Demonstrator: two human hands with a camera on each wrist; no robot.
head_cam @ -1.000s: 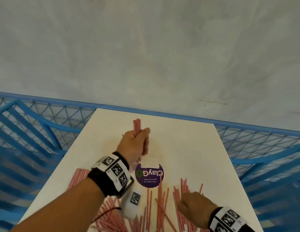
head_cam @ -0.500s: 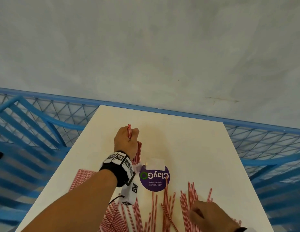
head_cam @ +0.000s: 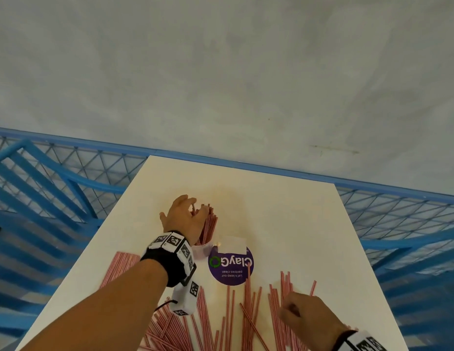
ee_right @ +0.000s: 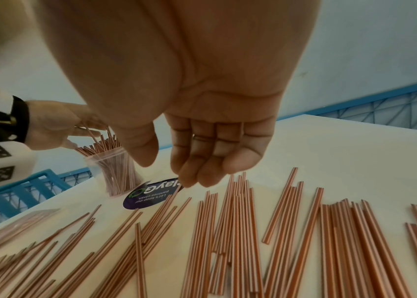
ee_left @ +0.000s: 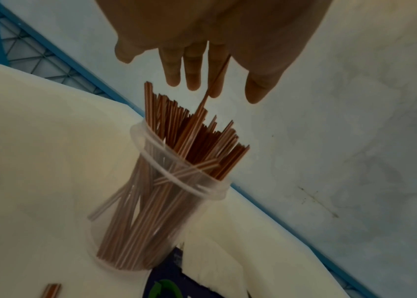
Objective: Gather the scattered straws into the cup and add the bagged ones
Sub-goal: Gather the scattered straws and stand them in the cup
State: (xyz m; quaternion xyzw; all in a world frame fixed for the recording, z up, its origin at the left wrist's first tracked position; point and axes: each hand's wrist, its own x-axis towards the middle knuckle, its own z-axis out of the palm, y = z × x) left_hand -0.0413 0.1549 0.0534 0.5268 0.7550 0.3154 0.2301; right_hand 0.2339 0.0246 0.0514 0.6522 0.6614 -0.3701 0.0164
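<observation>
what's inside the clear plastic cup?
The clear plastic cup holds a dense bundle of red-and-white striped straws, their tops above the rim. Its bottom is covered by the bundle.

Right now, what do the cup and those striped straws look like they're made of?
The cup looks like clear, slightly frosted plastic: straws show through its wall. The straws are thin, matte, red-and-white striped tubes, probably paper, though plastic can't be ruled out.

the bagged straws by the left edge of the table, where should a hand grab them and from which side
Judging by how it lies, take the bagged straws across the middle of the pack, coming down from above with the left hand. The bundle lies flat and long near that side's table edge, so a mid-length pinch should keep it level.
</observation>
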